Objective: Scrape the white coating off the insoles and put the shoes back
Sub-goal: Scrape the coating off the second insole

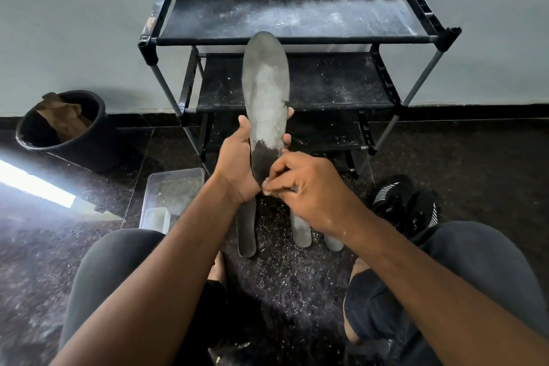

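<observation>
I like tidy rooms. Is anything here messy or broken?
Yes. White powder is spread over the top shelf of the black shoe rack, and pale flakes litter the dark floor between the person's knees. The insole held up by the left hand has a patchy white coating.

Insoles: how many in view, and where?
4. One insole upright in the left hand, right hand picking at its heel. Three lie on the floor below the hands: left, middle, right, partly hidden. Others may be hidden.
</observation>
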Action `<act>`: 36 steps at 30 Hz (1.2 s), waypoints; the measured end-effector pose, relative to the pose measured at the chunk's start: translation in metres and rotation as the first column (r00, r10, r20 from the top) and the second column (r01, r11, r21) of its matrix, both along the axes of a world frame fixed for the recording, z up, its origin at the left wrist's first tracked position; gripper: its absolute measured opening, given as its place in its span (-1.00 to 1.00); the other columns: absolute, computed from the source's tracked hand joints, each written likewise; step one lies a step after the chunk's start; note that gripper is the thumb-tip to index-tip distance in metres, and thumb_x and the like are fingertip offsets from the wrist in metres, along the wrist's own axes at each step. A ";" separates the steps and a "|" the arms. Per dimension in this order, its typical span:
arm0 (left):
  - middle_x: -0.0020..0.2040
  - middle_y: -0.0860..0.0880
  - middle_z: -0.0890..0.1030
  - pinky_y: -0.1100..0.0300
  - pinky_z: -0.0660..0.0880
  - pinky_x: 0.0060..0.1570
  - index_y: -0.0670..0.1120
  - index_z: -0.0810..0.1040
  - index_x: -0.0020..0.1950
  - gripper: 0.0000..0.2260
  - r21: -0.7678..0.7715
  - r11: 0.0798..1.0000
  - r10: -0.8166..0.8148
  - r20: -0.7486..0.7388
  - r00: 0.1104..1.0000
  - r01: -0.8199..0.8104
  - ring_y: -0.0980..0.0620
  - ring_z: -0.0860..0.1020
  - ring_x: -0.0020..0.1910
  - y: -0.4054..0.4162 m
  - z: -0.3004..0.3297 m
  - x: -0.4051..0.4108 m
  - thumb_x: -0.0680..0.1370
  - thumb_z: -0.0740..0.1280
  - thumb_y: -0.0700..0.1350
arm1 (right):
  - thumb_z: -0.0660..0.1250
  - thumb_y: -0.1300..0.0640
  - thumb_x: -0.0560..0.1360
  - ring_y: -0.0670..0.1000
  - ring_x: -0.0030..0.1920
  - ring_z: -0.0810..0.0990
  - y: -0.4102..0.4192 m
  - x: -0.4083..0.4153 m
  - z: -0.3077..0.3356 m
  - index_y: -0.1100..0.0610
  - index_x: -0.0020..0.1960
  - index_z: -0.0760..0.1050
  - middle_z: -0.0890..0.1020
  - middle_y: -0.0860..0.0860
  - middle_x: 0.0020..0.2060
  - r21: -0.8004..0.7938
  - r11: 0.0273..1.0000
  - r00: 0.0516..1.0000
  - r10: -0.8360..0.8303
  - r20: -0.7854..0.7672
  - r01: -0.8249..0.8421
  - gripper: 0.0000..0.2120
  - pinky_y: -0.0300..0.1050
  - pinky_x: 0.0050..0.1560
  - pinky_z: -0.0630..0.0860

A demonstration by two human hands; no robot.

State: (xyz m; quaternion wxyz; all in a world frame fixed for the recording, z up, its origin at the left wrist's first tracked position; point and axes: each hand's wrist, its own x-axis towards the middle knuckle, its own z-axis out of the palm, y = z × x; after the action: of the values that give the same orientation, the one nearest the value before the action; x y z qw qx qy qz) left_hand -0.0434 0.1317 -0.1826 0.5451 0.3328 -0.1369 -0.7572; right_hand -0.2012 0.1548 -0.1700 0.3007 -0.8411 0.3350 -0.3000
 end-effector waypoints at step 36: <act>0.38 -0.15 0.54 0.02 0.54 0.32 -0.15 0.43 0.55 -0.32 -0.020 0.997 -0.078 -0.009 0.997 0.078 -0.10 0.52 0.32 0.002 -0.008 -0.006 0.71 -0.06 0.30 | 0.47 0.33 0.45 -0.03 -0.02 0.59 -0.005 -0.003 0.000 0.21 -0.05 0.72 0.61 0.03 -0.12 -0.073 0.979 0.980 -0.195 -0.030 0.192 -0.90 -0.22 0.16 0.52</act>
State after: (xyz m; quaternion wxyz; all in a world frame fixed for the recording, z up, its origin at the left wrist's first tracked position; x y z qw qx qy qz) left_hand -0.0490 0.1333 -0.1906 0.5190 0.3183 -0.1545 -0.7781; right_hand -0.2039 0.1496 -0.1697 0.2345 -0.8198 0.4101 -0.3237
